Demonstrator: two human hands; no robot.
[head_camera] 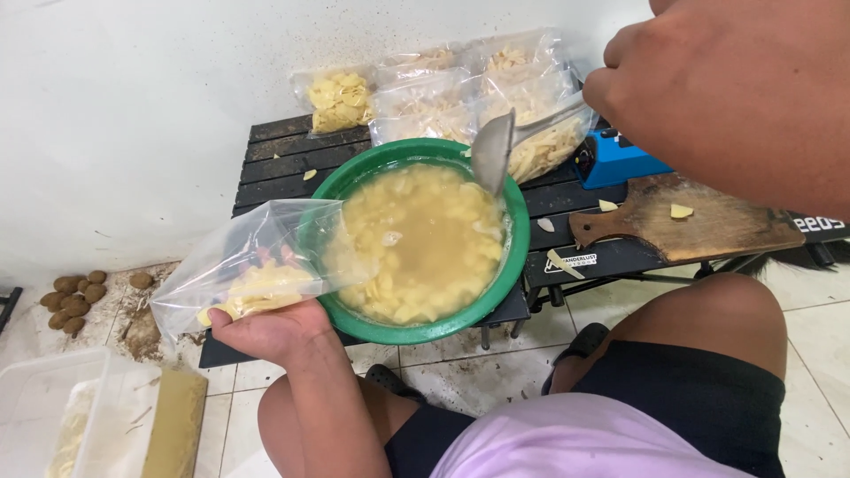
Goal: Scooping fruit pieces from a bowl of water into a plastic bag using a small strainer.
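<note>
**Operator 1:** Along the back edge of the black slatted table (274,168), against the white wall, several clear plastic packages (460,93) of pale cut slices lie in a row. One at the far left (339,99) holds yellower pieces. A small white rectangular label (577,260) sits on the table's front edge, just below the wooden cutting board (708,226). A blue boxy device (611,159) stands beside the board.

**Operator 2:** What is obscured?

**Operator 1:** The right hand (735,88) is close to the camera and cut off at the top edge; its fingers are curled together into a closed grip. The metal ladle (492,152) rises from the bowl toward that hand, but the handle passes behind a package, so contact cannot be confirmed. The device is partly hidden by the hand. Small brown lumps (75,296) on the floor at left are too small to identify.

**Operator 2:** And the open bag?

**Operator 1:** The clear bag (257,261) is clamped in the left hand (270,332), fingers closed on its lower edge. Its mouth overlaps the left rim of the green bowl (518,239), which holds cloudy liquid and pale chunks. Yellow slices (257,288) lie in the bag, just above the hand.
</note>
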